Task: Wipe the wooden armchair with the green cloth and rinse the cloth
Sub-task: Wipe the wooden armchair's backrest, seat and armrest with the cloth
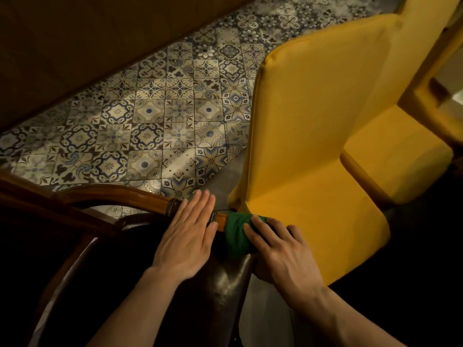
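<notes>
The wooden armchair [120, 196] fills the lower left, its curved brown top rail running from the left edge toward the centre, with a dark padded back below. The green cloth [236, 234] is wrapped around the right end of that rail. My right hand [280, 249] grips the cloth and presses it onto the rail. My left hand [188, 234] lies flat on the rail just left of the cloth, fingers straight and together, holding nothing.
A yellow upholstered chair [313, 126] stands close on the right, nearly touching the cloth end of the rail. Patterned floor tiles [150, 116] lie beyond the rail. A dark wooden panel [75, 41] runs along the upper left.
</notes>
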Demonstrator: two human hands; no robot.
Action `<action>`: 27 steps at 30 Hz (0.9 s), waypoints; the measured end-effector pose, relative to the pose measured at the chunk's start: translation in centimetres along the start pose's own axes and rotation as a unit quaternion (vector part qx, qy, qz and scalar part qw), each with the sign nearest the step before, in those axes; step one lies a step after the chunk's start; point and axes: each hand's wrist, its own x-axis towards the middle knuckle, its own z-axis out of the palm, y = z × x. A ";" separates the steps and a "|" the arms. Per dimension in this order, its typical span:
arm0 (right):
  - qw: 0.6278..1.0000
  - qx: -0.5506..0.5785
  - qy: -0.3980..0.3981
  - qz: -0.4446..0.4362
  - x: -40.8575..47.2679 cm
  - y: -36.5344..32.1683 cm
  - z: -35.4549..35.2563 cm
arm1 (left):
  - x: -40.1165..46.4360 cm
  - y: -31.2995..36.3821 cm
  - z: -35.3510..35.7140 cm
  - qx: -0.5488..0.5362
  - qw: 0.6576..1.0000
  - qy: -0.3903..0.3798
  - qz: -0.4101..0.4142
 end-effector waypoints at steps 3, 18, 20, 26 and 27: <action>1.000 -0.016 -0.010 0.008 -1.3 1.5 -0.1 | 0.0 0.0 0.1 -0.008 1.000 0.004 0.008; 0.970 0.096 -0.103 0.197 -7.0 5.2 -0.9 | 0.8 0.2 -1.4 -0.043 0.996 -0.073 -0.019; 0.952 0.189 -0.101 0.219 -7.0 5.7 -2.3 | 1.1 1.0 -2.7 -0.054 0.993 -0.097 -0.027; 0.890 0.425 -0.085 0.143 -4.3 6.0 -8.4 | 1.1 7.9 -7.8 -0.158 0.979 -0.115 0.056; 0.879 0.452 -0.079 0.130 -3.9 5.8 -9.7 | 1.3 8.8 -9.0 -0.149 0.980 -0.113 0.073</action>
